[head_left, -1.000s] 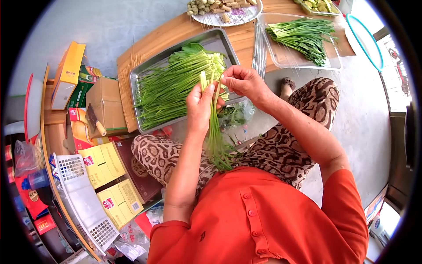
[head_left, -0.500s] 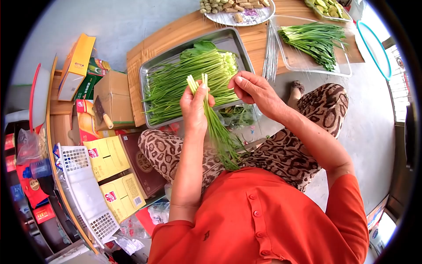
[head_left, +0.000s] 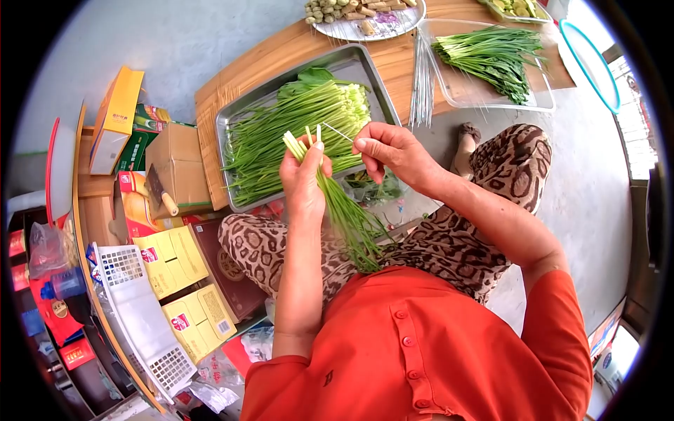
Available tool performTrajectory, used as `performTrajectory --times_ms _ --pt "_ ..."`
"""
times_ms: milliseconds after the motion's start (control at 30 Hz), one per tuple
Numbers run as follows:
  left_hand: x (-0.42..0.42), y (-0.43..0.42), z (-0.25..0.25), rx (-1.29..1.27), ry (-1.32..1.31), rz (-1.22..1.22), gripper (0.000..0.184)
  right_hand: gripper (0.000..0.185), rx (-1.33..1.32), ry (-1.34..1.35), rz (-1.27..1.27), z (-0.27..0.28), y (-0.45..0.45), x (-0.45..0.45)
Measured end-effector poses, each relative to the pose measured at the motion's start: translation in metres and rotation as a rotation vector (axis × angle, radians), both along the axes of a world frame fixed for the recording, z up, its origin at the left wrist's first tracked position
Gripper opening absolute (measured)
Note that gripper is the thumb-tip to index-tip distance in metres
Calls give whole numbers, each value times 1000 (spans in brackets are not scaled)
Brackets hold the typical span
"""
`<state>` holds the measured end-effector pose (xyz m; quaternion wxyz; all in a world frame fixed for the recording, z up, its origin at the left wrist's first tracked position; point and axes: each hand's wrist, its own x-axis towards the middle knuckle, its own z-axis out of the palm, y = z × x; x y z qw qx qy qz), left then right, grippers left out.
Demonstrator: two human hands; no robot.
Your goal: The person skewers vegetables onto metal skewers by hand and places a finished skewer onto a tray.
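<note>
My left hand [head_left: 304, 181] is closed round a small bunch of green chives [head_left: 344, 214], white stem ends up and leaves drooping towards my lap. My right hand [head_left: 393, 151] pinches a thin skewer [head_left: 338, 131] between thumb and fingers. The skewer points left towards the stem ends; I cannot tell whether its tip touches them. Just beyond my hands, a metal tray [head_left: 358, 69] holds a large pile of chives [head_left: 288, 133] with a broader green leaf [head_left: 309, 79] at the back.
A bundle of skewers [head_left: 422, 84] lies on the wooden table [head_left: 232, 76], right of the tray. Farther right stands a clear plastic container [head_left: 463, 95] with more chives [head_left: 491, 56]. A plate [head_left: 393, 28] of skewered food is at the back. Boxes and a knife [head_left: 161, 193] are at left.
My right hand has moved slightly left and down, and the skewer in it now shows clearly near the stem ends. My left hand still holds the bunch; the whole view has shifted a little.
</note>
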<state>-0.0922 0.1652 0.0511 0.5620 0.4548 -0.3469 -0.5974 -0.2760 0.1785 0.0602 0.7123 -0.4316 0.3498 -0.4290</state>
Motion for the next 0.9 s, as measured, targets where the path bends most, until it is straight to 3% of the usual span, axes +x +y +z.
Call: performTrajectory --times_ms 133,900 --pt "-1 1 2 15 17 -1 17 19 -20 162 50 7 2 1" --pt "-1 4 -4 7 -9 9 18 18 23 173 112 7 1 -4"
